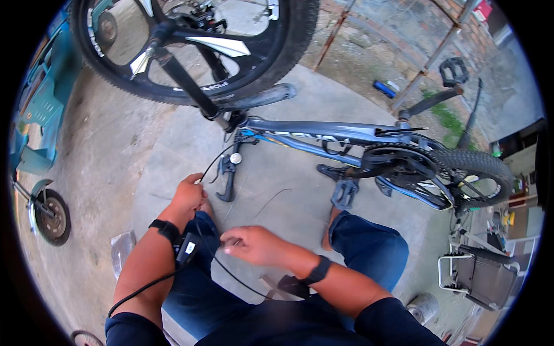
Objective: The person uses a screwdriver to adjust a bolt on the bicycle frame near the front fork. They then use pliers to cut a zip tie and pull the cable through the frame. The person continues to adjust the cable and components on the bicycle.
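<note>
A bicycle with a blue-grey frame (311, 130) stands upside down on the floor in front of me. Its handlebar (229, 180) rests low, with a brake lever beside the grip. From the handlebar area a thin black cable (214, 160) curves to my left hand (189, 197), whose fingers are closed around it. More dark cable (238, 278) hangs below in a loose curve across my lap. Close to that curve is my right hand (254, 245), its fingers curled and slightly blurred; what they pinch, if anything, cannot be made out.
The front wheel (288, 63) rises at upper left, the rear wheel (501, 173) at right. A pedal (345, 194) sits near my right knee. Teal plastic chairs (43, 118) and another wheel (53, 217) are on the left; a folding chair (482, 275) is at right.
</note>
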`<state>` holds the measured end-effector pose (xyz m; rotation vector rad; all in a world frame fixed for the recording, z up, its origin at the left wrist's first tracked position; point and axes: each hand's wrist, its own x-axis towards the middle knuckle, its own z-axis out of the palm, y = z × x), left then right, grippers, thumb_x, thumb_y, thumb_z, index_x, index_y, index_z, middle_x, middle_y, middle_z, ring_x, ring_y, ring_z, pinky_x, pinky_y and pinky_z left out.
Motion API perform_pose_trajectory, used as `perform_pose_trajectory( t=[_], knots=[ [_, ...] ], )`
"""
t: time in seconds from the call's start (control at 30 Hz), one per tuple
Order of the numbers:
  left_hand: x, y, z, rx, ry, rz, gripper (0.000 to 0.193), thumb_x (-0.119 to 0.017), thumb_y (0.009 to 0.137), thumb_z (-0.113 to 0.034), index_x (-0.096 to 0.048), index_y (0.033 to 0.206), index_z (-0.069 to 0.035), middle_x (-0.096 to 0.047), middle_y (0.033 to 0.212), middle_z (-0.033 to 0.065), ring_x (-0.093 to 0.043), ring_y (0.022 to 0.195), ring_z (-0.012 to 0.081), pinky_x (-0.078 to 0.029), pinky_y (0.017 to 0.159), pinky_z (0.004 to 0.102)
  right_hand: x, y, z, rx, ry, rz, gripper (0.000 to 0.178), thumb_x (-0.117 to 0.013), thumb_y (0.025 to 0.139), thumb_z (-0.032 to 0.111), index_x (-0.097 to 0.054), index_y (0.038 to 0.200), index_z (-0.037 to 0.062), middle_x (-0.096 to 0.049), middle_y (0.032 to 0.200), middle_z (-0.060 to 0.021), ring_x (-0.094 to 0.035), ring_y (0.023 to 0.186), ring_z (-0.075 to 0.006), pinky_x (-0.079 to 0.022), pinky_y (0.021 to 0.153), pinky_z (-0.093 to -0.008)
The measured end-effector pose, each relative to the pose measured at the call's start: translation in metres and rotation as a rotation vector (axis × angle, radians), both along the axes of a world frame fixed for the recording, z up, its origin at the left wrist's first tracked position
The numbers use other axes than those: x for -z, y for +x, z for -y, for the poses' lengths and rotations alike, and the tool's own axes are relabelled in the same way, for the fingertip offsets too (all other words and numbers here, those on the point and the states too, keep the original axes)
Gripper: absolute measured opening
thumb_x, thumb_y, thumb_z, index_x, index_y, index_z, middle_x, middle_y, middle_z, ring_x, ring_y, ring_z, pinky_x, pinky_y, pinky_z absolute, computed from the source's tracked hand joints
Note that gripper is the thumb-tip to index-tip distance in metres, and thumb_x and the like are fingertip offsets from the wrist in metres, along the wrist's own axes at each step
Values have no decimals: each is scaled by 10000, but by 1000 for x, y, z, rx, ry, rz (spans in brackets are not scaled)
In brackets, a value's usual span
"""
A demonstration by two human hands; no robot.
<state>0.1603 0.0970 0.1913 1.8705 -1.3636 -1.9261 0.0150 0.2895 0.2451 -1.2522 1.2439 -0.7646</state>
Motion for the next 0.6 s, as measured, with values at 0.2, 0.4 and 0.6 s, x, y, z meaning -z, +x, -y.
perform_pose_trajectory(
  t=[0.2, 0.4, 0.6],
  knots=[
    [-3, 4, 3, 10, 41, -22, 496, -408, 927, -47, -424, 1421, -82, -565, 715, 85, -419, 438, 122, -313, 373, 275, -160, -169, -51, 728, -199, -207, 191, -659, 885, 102, -661, 1061, 27, -662, 869, -29, -613, 755, -98, -504, 683, -262],
    [-6, -1, 3, 45, 11, -3, 468, -425, 917, -63, -468, 1383, -77, -554, 723, 104, -406, 454, 131, -302, 396, 281, -230, -272, -67, 739, -181, -1155, 290, -698, 849, 195, -676, 1062, 1, -674, 820, -104, -630, 724, -170, -503, 671, -320],
    [-6, 3, 5, 38, 24, -1, 477, -427, 911, -59, -464, 1387, -71, -548, 721, 98, -404, 458, 132, -299, 385, 279, -212, -304, -34, 544, 18, -1026, 263, -701, 834, 235, -710, 1004, 34, -686, 783, -113, -636, 680, -201, -500, 654, -346]
  ],
)
